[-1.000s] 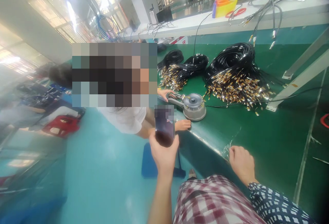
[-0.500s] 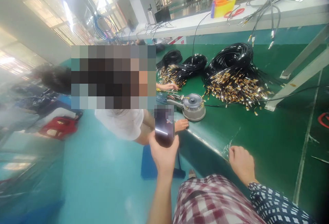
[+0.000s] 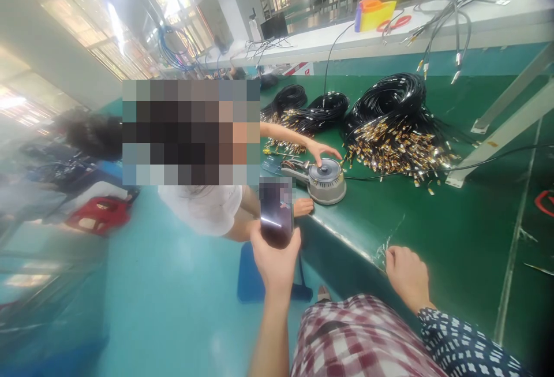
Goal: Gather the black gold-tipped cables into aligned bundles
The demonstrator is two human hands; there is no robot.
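Note:
My left hand (image 3: 277,258) is wrapped round the lower part of a dark smartphone (image 3: 277,221), held upright with its glossy side towards me. Part of the phone's top is blurred out. My right hand (image 3: 407,277) rests in a loose fist at the edge of the green worktop (image 3: 381,215), with its fingers curled under. Beyond the phone, a grey round device (image 3: 326,186) with a slotted rim stands near the edge. A co-worker's hand (image 3: 321,149) touches its top; that person's other hand (image 3: 303,206) lies beside its base.
Bundles of black cables (image 3: 389,100) with gold-coloured ends lie along the worktop's back. A white shelf (image 3: 311,45) above carries a yellow and orange container (image 3: 375,14) and loose cables. A metal brace (image 3: 511,129) stands at right. The co-worker (image 3: 199,209) sits at left.
The co-worker's far hand has moved right from the cable ends onto the grey device's top. Their near hand has shifted slightly left. My hands and the phone stay in place.

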